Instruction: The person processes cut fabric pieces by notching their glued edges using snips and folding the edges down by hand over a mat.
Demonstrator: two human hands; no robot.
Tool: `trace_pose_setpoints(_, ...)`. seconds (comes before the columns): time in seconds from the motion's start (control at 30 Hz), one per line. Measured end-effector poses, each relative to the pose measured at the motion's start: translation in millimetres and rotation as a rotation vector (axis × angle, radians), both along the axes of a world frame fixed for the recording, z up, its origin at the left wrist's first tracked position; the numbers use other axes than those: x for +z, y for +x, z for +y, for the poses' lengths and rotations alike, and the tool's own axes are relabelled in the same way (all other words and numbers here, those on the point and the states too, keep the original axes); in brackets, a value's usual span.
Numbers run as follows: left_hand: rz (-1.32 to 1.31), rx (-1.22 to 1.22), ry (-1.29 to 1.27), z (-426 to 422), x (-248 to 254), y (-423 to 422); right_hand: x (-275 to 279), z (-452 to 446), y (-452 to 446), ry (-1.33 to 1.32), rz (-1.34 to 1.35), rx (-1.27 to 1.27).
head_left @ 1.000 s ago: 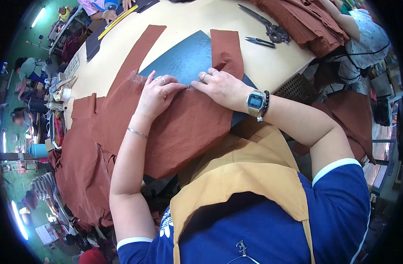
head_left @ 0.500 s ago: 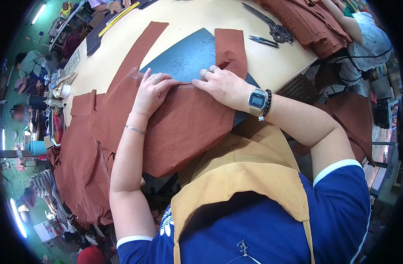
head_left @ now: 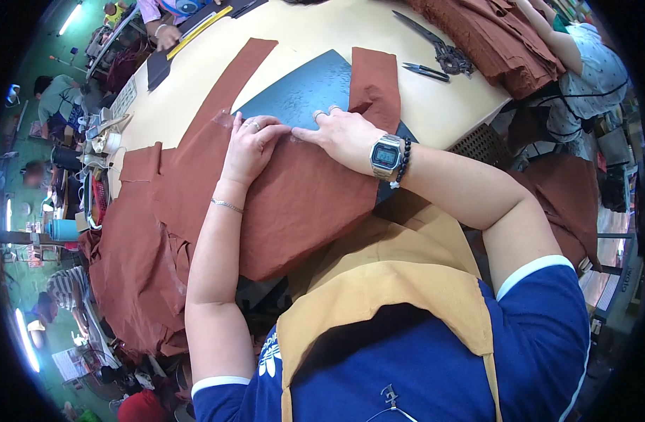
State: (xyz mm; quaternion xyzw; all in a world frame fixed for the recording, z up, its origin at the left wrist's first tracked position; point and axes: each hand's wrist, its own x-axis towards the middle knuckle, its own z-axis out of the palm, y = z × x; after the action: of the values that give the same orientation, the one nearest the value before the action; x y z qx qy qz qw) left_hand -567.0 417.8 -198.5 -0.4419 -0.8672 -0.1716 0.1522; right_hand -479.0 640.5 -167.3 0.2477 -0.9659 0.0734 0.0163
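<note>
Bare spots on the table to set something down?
Table is bare between the yellow ruler and left brown strip; beyond the blue sheet, toward the scissors; and between the snips and right brown strip. Crowded: near side, with brown cloth, left hand and right hand.

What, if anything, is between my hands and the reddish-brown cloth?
Nothing visible: your left hand and right hand both touch the reddish-brown cloth beside the blue sheet. The large scissors lie farther away, to the right.

Brown cloth [head_left: 308, 204] hides part of the blue sheet [head_left: 305, 91]; digits on the watch [head_left: 386, 156] are blurred.
</note>
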Motion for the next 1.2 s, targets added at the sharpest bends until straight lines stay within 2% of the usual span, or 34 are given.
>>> trace_pose_setpoints(0.17, 0.028, -0.014, -0.011, -1.4, 2.1, 0.0, 9.5, 25.9, 20.1, -0.048, -0.013, -0.002)
trace_pose_setpoints(0.27, 0.102, 0.064, 0.113, -3.1, 10.5, 4.2, 10.0, 47.3, 38.0, -0.231, 0.088, -0.076)
trace_pose_setpoints(0.37, -0.043, 0.106, 0.119, -43.1, 13.6, 0.4, 0.1, 59.0, 56.4, -0.322, 0.13, -0.2)
trace_pose_setpoints(0.47, -0.156, 0.251, -0.036, -75.6, 15.8, 23.6, 2.8, 60.9, 49.1, -0.482, -0.033, -0.217)
trace_pose_setpoints(0.57, -0.18, 0.378, -0.169, -86.5, 16.4, 59.8, 14.1, 70.5, 17.1, -0.347, -0.084, -0.104)
trace_pose_setpoints(0.6, -0.189, 0.389, -0.175, -82.2, 20.3, 73.2, 30.4, 73.5, -0.9, -0.177, -0.216, -0.15)
trace_pose_setpoints(0.67, -0.418, 0.492, -0.398, -49.5, 68.9, 108.8, 26.3, 88.4, -41.9, -0.166, 0.09, -0.211)
trace_pose_setpoints(0.7, -0.521, 0.462, -0.478, -38.8, 80.7, 116.3, 31.4, 91.6, -62.3, -0.168, 0.347, -0.222)
trace_pose_setpoints(0.73, -0.416, 0.347, -0.446, -33.7, 75.2, 121.8, 38.0, 89.5, -75.9, -0.171, 0.605, -0.225)
trace_pose_setpoints(0.77, -0.306, 0.239, -0.41, -29.5, 66.0, 125.3, 41.4, 87.1, -81.7, -0.224, 0.645, -0.172)
trace_pose_setpoints(0.8, -0.192, 0.133, -0.377, -27.1, 54.8, 126.9, 40.7, 81.4, -84.6, -0.261, 0.548, -0.145)
trace_pose_setpoints(0.83, -0.264, 0.045, -0.359, -25.8, 38.4, 123.7, 34.1, 74.0, -83.1, -0.296, 0.448, -0.124)
trace_pose_setpoints(0.87, -0.302, 0.069, -0.307, -20.5, 23.3, 129.2, 26.6, 67.9, -78.9, -0.328, 0.349, -0.112)
trace_pose_setpoints(0.9, -0.316, 0.079, -0.295, -13.0, 22.0, 132.8, 19.1, 62.1, -69.8, -0.374, 0.346, -0.02)
trace_pose_setpoints(0.93, -0.331, 0.087, -0.284, -5.4, 21.7, 136.1, 19.3, 53.8, -55.4, -0.301, 0.267, -0.044)
trace_pose_setpoints(1.0, -0.312, 0.071, -0.221, 10.1, 23.0, 144.7, 4.4, 51.4, -47.8, -0.393, 0.153, 0.078)
trace_pose_setpoints(1.1, -0.318, 0.122, -0.102, 21.4, 20.0, 143.6, -13.4, 48.6, -47.2, -0.427, 0.252, 0.268)
trace_pose_setpoints(1.2, -0.199, 0.299, 0.104, 32.6, 16.4, 126.8, -21.8, 49.8, -42.7, -0.394, 0.217, 0.243)
